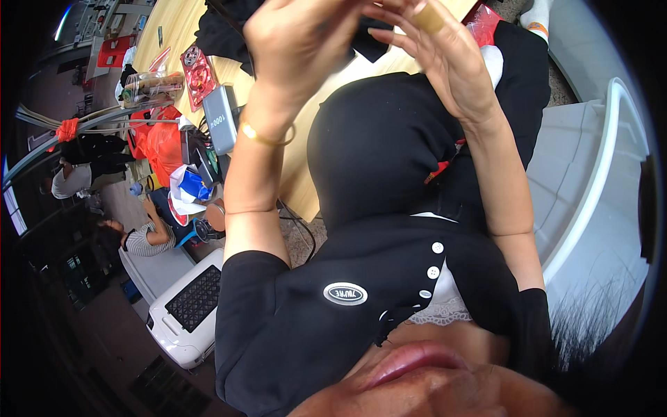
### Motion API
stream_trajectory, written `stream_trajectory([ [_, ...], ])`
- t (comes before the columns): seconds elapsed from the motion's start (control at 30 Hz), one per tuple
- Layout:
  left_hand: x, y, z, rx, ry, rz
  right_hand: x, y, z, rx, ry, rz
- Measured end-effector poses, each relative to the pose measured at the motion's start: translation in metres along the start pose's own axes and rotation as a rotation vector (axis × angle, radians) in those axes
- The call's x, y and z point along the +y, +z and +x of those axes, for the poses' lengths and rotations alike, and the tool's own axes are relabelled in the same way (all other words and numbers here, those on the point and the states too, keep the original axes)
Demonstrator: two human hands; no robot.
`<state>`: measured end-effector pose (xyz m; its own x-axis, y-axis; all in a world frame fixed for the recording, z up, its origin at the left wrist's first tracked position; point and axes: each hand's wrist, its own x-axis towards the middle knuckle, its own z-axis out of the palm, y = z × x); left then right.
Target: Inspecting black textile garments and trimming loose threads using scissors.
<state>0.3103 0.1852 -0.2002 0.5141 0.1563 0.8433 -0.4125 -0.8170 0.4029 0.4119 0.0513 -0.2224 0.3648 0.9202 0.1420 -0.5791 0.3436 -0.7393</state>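
My left hand, with a gold bangle at its wrist, is raised over the wooden table at the upper edge. Its fingers look curled inward, and whatever they hold is cut off by the frame. My right hand is lifted close beside it, its visible fingers stretched toward the left hand. A tan band wraps one of its fingers. Black cloth lies on the table behind my left hand, and some of it shows between both hands.
On the table lie a grey power bank, a red patterned case and a clear jar. Red plastic bags hang nearby. A pale bin stands at right. Someone in stripes sits at left.
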Motion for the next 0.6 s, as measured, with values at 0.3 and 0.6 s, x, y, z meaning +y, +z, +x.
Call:
stream_trajectory([
  [0.3, -0.038, 0.011, 0.011, -0.155, -0.265, 0.306, 0.027, -0.057, 0.035, 0.416, -0.033, 0.192],
  [0.6, -0.091, -0.023, -0.022, -0.377, -0.247, 0.586, 0.050, -0.087, 0.032, 0.157, -0.024, -0.498],
])
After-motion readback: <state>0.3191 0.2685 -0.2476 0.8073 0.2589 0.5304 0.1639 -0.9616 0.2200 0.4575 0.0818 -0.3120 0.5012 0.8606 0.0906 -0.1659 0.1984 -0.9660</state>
